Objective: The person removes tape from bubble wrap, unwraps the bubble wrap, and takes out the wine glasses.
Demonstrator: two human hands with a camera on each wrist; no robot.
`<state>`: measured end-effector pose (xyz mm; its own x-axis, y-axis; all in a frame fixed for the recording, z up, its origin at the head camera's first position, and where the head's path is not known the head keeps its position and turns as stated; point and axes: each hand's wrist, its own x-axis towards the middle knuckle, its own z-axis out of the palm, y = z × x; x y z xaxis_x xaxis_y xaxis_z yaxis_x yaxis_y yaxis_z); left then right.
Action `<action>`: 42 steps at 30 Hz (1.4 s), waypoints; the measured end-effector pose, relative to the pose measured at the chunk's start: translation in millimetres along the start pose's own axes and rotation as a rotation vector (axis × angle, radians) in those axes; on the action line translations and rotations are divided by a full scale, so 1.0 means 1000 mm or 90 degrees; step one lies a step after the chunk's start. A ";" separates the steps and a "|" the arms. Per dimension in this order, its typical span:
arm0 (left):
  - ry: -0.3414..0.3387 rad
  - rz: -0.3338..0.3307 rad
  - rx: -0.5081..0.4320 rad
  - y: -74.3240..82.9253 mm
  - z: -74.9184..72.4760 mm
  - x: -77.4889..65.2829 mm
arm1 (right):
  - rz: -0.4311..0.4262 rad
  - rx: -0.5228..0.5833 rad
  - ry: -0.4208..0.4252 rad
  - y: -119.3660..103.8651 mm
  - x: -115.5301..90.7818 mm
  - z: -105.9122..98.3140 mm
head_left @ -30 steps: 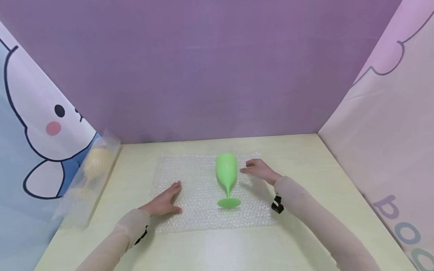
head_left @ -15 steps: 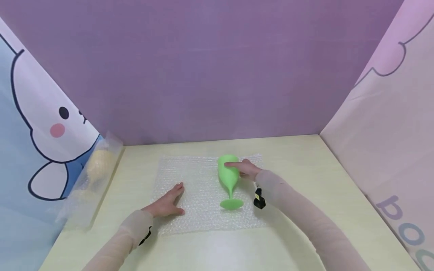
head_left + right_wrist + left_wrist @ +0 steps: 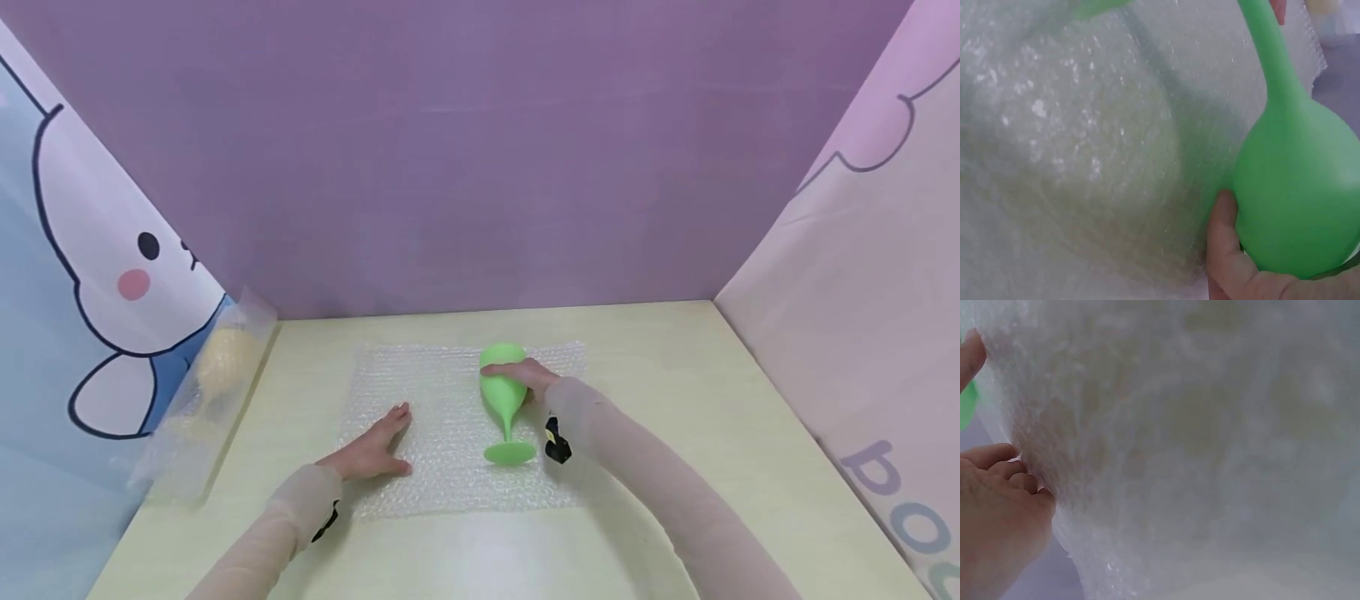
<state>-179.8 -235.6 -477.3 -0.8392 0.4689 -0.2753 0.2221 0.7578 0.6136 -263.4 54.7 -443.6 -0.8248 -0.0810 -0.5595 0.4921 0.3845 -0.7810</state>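
A light green plastic goblet (image 3: 504, 400) lies on its side on a flat sheet of bubble wrap (image 3: 442, 467), its foot towards me. My right hand (image 3: 531, 378) grips the goblet's bowl from the right. In the right wrist view, the thumb or a finger of that hand (image 3: 1241, 275) lies along the bowl of the goblet (image 3: 1297, 194). My left hand (image 3: 371, 450) rests on the left part of the sheet, fingers spread and thumb apart. The left wrist view has this hand (image 3: 1004, 506) touching the bubble wrap (image 3: 1166, 437); part of it is cut off there.
At the table's left edge, against the printed side panel (image 3: 135, 217), lies a yellow goblet-like thing (image 3: 225, 360) wrapped in clear bubble wrap. A purple panel (image 3: 487, 167) stands behind the pale table (image 3: 487, 554), and a pale one (image 3: 847, 333) on the right.
My right hand has come in from the right and taken hold of the goblet's bowl. The left hand has stayed on the sheet; the goblet lies nearly where it was.
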 end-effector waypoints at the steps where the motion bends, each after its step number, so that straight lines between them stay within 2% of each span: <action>1: 0.000 0.000 0.001 0.001 0.000 0.000 | 0.002 -0.007 -0.002 -0.001 0.000 0.000; 9: 0.000 -0.003 -0.004 0.004 -0.002 -0.003 | 0.016 -0.029 -0.009 -0.004 0.001 -0.001; 22: 0.003 0.004 -0.005 0.002 0.003 -0.001 | 0.016 0.031 -0.029 0.004 0.002 -0.004; 30: 0.003 0.001 -0.007 -0.002 0.004 0.002 | -0.048 0.041 -0.048 0.010 -0.004 -0.013; 34: 0.005 0.005 -0.005 -0.006 0.004 0.004 | -0.100 0.040 -0.063 0.008 -0.011 -0.017; 38: 0.009 0.000 -0.009 -0.008 0.004 0.003 | -0.167 0.008 -0.075 0.004 -0.019 -0.018; 42: 0.012 -0.004 -0.016 -0.008 0.003 0.002 | -0.209 -0.018 -0.061 -0.001 -0.026 -0.021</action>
<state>-182.1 -239.4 -485.1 -0.8496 0.4553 -0.2661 0.2039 0.7491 0.6303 -248.2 76.1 -422.5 -0.9075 -0.2896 -0.3042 0.1956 0.3495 -0.9163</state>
